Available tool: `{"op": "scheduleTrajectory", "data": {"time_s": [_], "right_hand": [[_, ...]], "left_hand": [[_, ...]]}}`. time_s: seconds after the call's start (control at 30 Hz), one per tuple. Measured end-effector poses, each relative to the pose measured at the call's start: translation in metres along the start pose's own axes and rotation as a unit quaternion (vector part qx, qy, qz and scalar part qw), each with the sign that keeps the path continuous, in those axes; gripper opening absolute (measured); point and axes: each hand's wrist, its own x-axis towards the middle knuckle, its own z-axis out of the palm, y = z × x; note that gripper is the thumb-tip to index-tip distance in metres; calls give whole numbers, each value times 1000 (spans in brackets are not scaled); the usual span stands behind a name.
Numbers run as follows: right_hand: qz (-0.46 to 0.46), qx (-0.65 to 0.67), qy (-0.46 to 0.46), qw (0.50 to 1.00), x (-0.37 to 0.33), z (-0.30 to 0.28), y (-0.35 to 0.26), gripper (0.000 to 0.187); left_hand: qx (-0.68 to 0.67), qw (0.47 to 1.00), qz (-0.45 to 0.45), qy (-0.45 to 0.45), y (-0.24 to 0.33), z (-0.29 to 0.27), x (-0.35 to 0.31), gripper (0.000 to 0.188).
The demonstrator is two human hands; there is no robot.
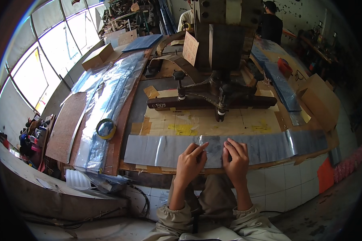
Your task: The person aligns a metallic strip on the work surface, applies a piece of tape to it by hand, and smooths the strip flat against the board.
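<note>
A long strip of shiny grey, see-through plastic sheet lies across the near edge of the worktable, directly in front of me. My left hand is over its middle, fingers curled and the index finger reaching forward and right. Close by on the right, my right hand is closed too, with thumb and fingertips drawn together. A small gap separates the hands. Whatever is between the fingertips, if anything, is too small to make out. Beyond the strip, a pale board carries yellow marks and brown tape.
A heavy press head stands over the table, its dark crossbar above the board. On the left lie clear plastic sheets and a tape roll. Blue sheets and a cardboard box sit right. A person is at the back.
</note>
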Motion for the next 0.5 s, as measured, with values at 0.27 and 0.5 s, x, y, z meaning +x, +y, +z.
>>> {"op": "scheduleTrajectory", "data": {"time_s": [0.27, 0.5], "right_hand": [[6, 0, -4, 1000, 0, -1, 1, 15], [7, 5, -9, 1000, 1, 0, -1, 15]], "left_hand": [[3, 1000, 6, -2, 2, 0, 1, 29], [1, 1000, -1, -3, 0, -1, 0, 30]]}}
